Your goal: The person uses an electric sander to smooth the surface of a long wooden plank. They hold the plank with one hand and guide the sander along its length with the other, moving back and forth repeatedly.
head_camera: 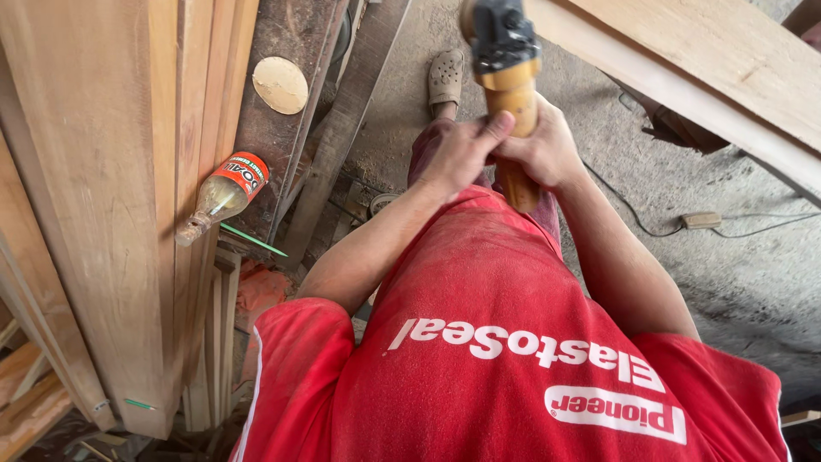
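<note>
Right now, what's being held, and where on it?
Both hands, left hand and right hand, grip a yellow power tool around its body, below the black head.

Bottle [224,195] on stacked planks [103,188] left of power tool [510,94] in both hands [505,150].

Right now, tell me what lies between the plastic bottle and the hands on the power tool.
In the head view, a dark plank leaning on edge crosses the stretch from the plastic bottle to the left hand gripping the yellow-handled power tool.

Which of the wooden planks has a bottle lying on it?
The stack of planks at the left: a plastic bottle with a red label lies on its edge. The plank at upper right carries nothing.
</note>
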